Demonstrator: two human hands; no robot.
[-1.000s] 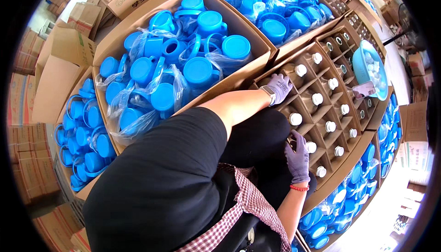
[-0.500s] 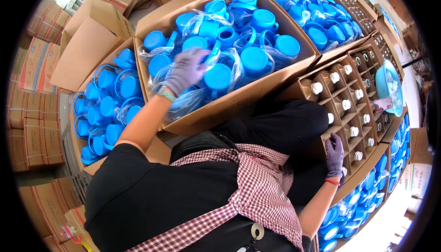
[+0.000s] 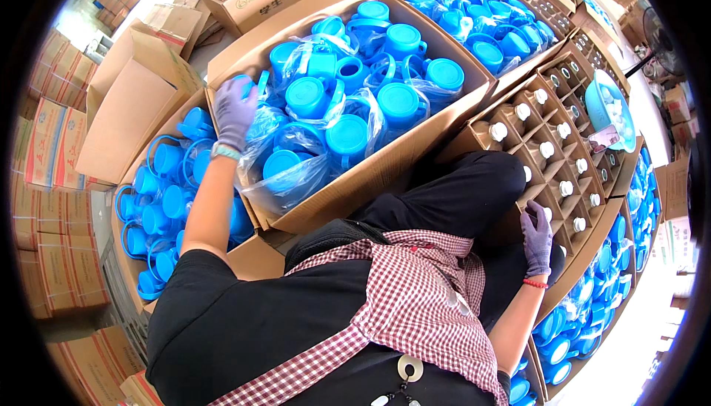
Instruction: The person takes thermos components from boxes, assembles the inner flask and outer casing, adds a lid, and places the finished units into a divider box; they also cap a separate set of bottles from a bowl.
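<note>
My left hand (image 3: 235,112), in a grey-purple glove, is at the left far corner of a big open carton (image 3: 385,176). Its fingers curl over a blue lidded cup (image 3: 242,85), partly hidden beneath them. More blue lidded cups with loop handles fill this carton, such as one cup (image 3: 346,133), several wrapped in clear plastic bags (image 3: 296,176). On the right, my gloved right hand (image 3: 538,242) rests at the near side of a divided carton (image 3: 518,139) of bottles with white caps (image 3: 566,188). Its fingers are loosely apart, with nothing seen in them.
Another carton of blue cups (image 3: 167,162) stands at my left, beside an empty open box (image 3: 133,102). Farther back right is one more cup carton (image 3: 481,21). A light-blue basin (image 3: 613,110) sits on the bottle cartons. Stacked cartons (image 3: 63,213) line the left.
My left hand has moved left from the middle cups to the cup in the carton's corner. My right hand stays by the bottle carton. The view has shifted slightly.
</note>
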